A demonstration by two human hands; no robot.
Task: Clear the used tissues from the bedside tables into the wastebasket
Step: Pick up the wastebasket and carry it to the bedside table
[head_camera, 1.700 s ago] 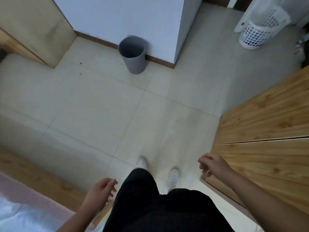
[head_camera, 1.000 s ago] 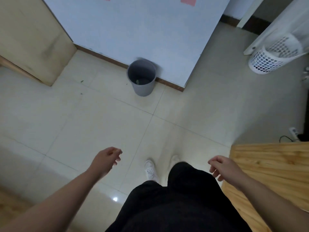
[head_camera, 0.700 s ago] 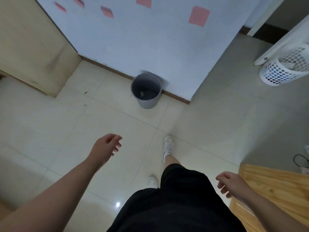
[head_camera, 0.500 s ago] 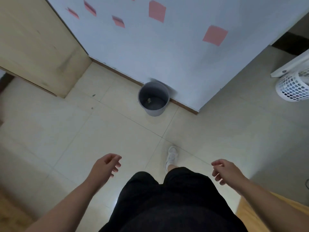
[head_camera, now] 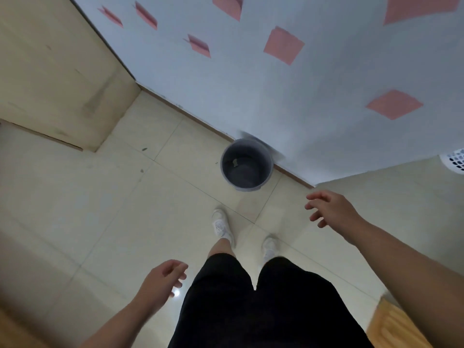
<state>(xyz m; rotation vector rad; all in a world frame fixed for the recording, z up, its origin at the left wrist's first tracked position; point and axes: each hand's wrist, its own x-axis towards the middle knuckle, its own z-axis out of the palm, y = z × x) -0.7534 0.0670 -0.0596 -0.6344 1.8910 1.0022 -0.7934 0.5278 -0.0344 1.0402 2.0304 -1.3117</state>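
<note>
wastebasket (head_camera: pixel 246 165) nearer now | holds 1 scrap | both hands' fingers spread, empty

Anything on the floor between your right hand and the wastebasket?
Nothing: in the head view only bare floor tile separates the open right hand from the wastebasket.

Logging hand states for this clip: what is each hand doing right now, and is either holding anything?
Left hand: open, fingers loosely curled, holding nothing.
Right hand: open, fingers spread, holding nothing, near the wastebasket.
</note>
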